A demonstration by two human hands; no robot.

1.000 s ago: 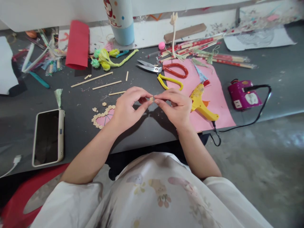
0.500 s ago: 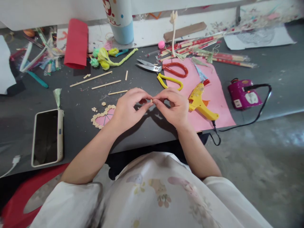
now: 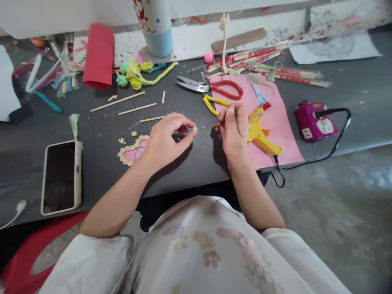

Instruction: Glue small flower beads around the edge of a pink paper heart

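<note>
My left hand [image 3: 168,136] pinches a small pale wooden flower-shaped piece [image 3: 195,129] between thumb and forefinger, just above the dark table. Apart from it, my right hand [image 3: 234,128] is raised beside the yellow glue gun [image 3: 261,136], its thumb and forefinger pressed together. Whatever lies between those fingertips is too small to make out. Partly behind my left wrist lies a pink shape [image 3: 131,155] edged with small wooden pieces, with dark lines across it. Two loose wooden clusters [image 3: 134,133] sit close by. Thin wooden sticks [image 3: 137,108] lie beyond my left hand.
Scissors [image 3: 211,87] with red and yellow handles lie open behind my right hand, partly on pink paper [image 3: 284,134]. A phone [image 3: 61,177] rests at left. At right stands a purple box [image 3: 315,121] with a black cable. A bottle [image 3: 157,36] and wrapped chopsticks [image 3: 300,77] are farther back.
My right hand has parted from my left, moving right and slightly up, with its fingers curled. The wooden flower-shaped piece stays in my left fingertips.
</note>
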